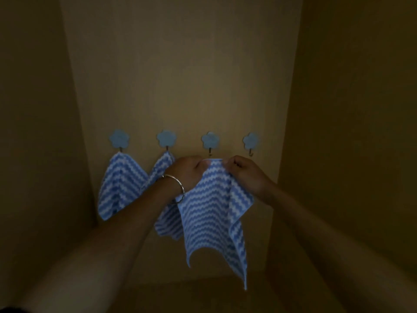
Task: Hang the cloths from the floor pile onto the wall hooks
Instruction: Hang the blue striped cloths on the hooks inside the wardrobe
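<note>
**A:** Two striped cloths are up: the first cloth (119, 184) on the far-left hook (119, 138), the second cloth (168, 224) on the second hook (166, 138). The third cloth (212, 211) hangs from both hands, just under the third hook (210, 141).

**B:** The left hand (187, 172) and right hand (243, 175) each pinch its top edge with curled fingers. A thin white loop (211, 159) is stretched between them, and that loop is the whole game.

**A:** Risk one: it's dim in here and the hook's metal prong is small. The loop sits just below the prong, not on it. Lift a little off line and the loop slides past the tip. Let go at that point and the cloth drops.

**B:** Risk two for me is the left forearm (135, 218). It crosses in front of the second cloth, with the bangle (176, 186) right by the fabric. A snag or a nudge on the way up could lift that cloth off its hook.

**A:** Then there's the pull. Those flower hooks look stuck onto the wall (180, 64), and I can't tell how firmly. Tug the loop down hard and one might peel away.

**B:** If either pinch slackens before the prong is through, the loop could collapse too. The fourth hook (250, 141) is bare, far right. The floor pile isn't in view, so I cannot say how many cloths remain.
</note>
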### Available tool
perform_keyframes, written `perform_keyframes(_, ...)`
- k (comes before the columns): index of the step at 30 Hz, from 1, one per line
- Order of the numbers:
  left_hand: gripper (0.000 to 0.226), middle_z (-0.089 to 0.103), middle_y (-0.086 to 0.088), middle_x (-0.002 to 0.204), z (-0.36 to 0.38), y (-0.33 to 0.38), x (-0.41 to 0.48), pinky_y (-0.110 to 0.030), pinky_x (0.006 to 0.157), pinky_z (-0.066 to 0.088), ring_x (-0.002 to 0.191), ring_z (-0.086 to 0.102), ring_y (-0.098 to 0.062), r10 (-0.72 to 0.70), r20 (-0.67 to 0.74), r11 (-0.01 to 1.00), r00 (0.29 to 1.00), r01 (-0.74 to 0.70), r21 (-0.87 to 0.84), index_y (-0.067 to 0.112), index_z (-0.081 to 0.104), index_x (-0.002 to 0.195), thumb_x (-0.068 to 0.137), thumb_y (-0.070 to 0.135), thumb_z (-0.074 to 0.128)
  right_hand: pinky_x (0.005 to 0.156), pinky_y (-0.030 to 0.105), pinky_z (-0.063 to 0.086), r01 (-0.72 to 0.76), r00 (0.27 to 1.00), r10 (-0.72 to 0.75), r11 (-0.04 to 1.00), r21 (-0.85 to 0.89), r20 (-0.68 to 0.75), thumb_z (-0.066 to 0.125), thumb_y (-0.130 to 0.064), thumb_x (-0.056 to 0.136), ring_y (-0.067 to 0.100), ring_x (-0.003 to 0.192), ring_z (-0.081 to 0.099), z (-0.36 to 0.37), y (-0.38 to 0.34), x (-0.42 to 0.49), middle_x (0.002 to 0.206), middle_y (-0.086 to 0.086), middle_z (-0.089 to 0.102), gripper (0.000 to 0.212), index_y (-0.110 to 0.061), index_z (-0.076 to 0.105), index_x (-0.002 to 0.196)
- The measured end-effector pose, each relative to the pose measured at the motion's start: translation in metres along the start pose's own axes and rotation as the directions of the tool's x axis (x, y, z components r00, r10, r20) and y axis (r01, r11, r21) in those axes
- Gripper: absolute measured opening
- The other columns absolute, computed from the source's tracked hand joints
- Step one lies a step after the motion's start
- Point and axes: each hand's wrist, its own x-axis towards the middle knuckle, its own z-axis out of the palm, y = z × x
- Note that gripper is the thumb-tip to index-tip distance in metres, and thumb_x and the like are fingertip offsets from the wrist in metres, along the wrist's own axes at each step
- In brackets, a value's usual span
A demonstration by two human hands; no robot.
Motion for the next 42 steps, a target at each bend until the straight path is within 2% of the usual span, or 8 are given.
perform_keyframes(8,0.052,0.044,-0.005,0.054,-0.008,-0.007,0.06,-0.028,0.055,0.03,0.054,0.043,-0.017,-0.086,-0.136,0.996,0.987,0.084,-0.019,0.01,0.045,0.057,0.096,0.044,0.044,0.075,0.029,0.042,0.086,0.977,-0.065,0.991,0.1,-0.204,0.06,-0.024,0.093,0.01,0.076,0.051,-0.006,0.015,0.066,0.081,-0.004,0.053,0.02,-0.024,0.045,0.079)
perform_keyframes(14,0.06,0.044,-0.011,0.052,-0.003,-0.025,0.065,-0.03,0.059,0.034,0.059,0.048,-0.025,-0.19,-0.165,0.981,0.968,0.193,0.005,0.011,0.04,0.048,0.098,0.044,0.037,0.065,0.014,0.041,0.283,0.95,-0.289,0.957,-0.065,-0.115,0.048,-0.002,0.095,-0.005,0.067,0.052,0.01,0.026,0.08,0.079,-0.007,0.058,0.023,-0.02,0.055,0.082)
perform_keyframes(19,0.058,0.053,-0.012,0.062,0.008,-0.028,0.063,-0.029,0.057,0.032,0.064,0.05,-0.025,-0.185,-0.16,0.96,0.97,0.213,0.184,0.01,0.041,0.052,0.1,0.041,0.032,0.061,0.018,0.038,0.302,0.939,-0.321,0.941,-0.151,-0.122,0.043,-0.01,0.1,0.008,0.07,0.053,0.019,0.039,0.077,0.082,0.004,0.062,0.016,-0.017,0.057,0.095)
perform_keyframes(23,0.061,0.063,-0.023,0.083,0.019,-0.028,0.063,-0.032,0.063,0.041,0.08,0.06,-0.036,-0.204,-0.13,0.942,0.97,0.231,0.244,0.0,0.059,0.068,0.101,0.042,0.028,0.072,0.027,0.047,0.251,0.952,-0.279,0.947,-0.2,-0.126,0.041,-0.017,0.101,0.012,0.082,0.06,0.023,0.046,0.074,0.091,-0.004,0.064,0.018,-0.023,0.058,0.1)
perform_keyframes(27,0.061,0.066,-0.017,0.088,0.034,-0.03,0.059,-0.03,0.067,0.042,0.079,0.06,-0.03,-0.237,-0.097,0.929,0.967,0.255,0.268,0.012,0.051,0.062,0.098,0.051,0.02,0.087,0.036,0.051,0.245,0.961,-0.267,0.942,-0.229,-0.069,0.04,-0.031,0.102,0.01,0.099,0.061,0.028,0.052,0.065,0.112,-0.009,0.064,0.025,-0.028,0.053,0.123)
perform_keyframes(32,0.041,0.06,-0.016,0.117,0.049,-0.019,0.048,-0.033,0.081,0.044,0.103,0.059,-0.031,-0.273,-0.086,0.9,0.958,0.286,0.329,0.005,0.055,0.114,0.102,0.034,0.028,0.099,0.028,0.044,0.218,0.976,-0.217,0.958,-0.189,0.025,0.031,-0.059,0.095,0.004,0.115,0.054,0.042,0.063,0.046,0.13,-0.013,0.054,0.049,-0.038,0.038,0.139)
perform_keyframes(36,0.028,0.057,-0.017,0.119,0.066,-0.022,0.032,-0.04,0.08,0.048,0.102,0.059,-0.033,-0.258,-0.153,0.875,0.954,0.298,0.382,0.007,0.043,0.121,0.101,0.021,0.03,0.102,0.036,0.042,0.156,0.987,-0.122,0.903,-0.401,0.109,0.037,-0.034,0.101,0.02,0.123,0.05,0.054,0.078,0.03,0.141,0.003,0.045,0.052,-0.028,0.023,0.15)
perform_keyframes(42,0.045,0.045,-0.012,0.137,0.086,-0.031,-0.002,-0.038,0.1,0.041,0.119,0.05,-0.028,-0.25,-0.079,0.916,0.965,0.262,0.302,0.015,0.026,0.143,0.1,0.022,0.035,0.091,0.036,0.047,0.138,0.967,-0.013,0.865,-0.482,0.253,0.044,-0.022,0.096,0.031,0.114,0.055,0.063,0.071,0.001,0.133,0.015,0.053,0.057,-0.021,0.026,0.15)
